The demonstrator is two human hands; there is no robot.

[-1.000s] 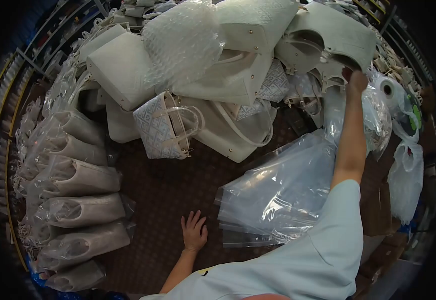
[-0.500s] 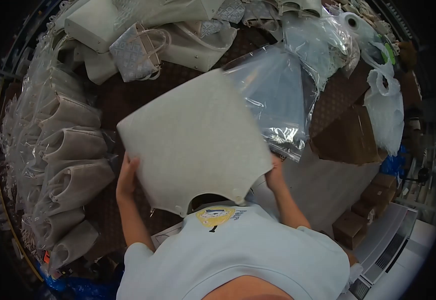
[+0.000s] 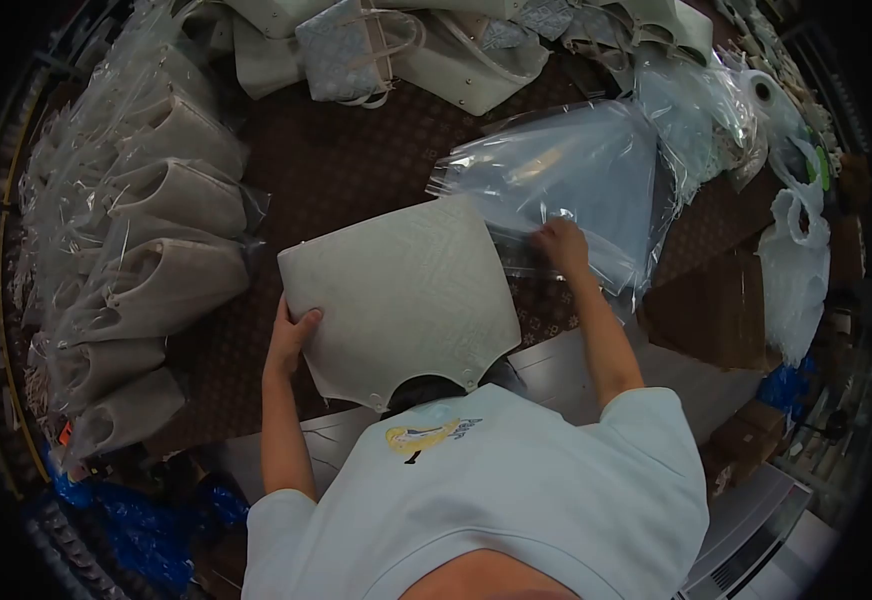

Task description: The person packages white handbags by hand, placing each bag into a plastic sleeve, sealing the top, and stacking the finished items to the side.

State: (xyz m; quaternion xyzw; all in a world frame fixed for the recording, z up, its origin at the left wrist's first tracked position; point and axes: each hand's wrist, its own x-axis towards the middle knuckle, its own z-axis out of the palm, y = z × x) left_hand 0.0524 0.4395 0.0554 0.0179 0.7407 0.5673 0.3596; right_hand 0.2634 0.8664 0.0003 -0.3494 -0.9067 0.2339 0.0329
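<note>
While left hand (image 3: pixel 291 340) grips the handbag (image 3: pixel 401 290) edge | right hand (image 3: pixel 559 243) on plastic sleeves (image 3: pixel 576 170) right of it, grip unclear | wrapped bags (image 3: pixel 171 270) left: likely done | bare bags (image 3: pixel 456 50) beyond: pending

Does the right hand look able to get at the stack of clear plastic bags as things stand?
Probably yes: the right hand rests on the near edge of the clear plastic bags; nothing covers them, and the cream bag in the left hand lies beside them.

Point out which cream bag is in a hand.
The bare cream bag nearest the person, edge in the left hand; wrapped bags at left and the far pile lie untouched.
</note>
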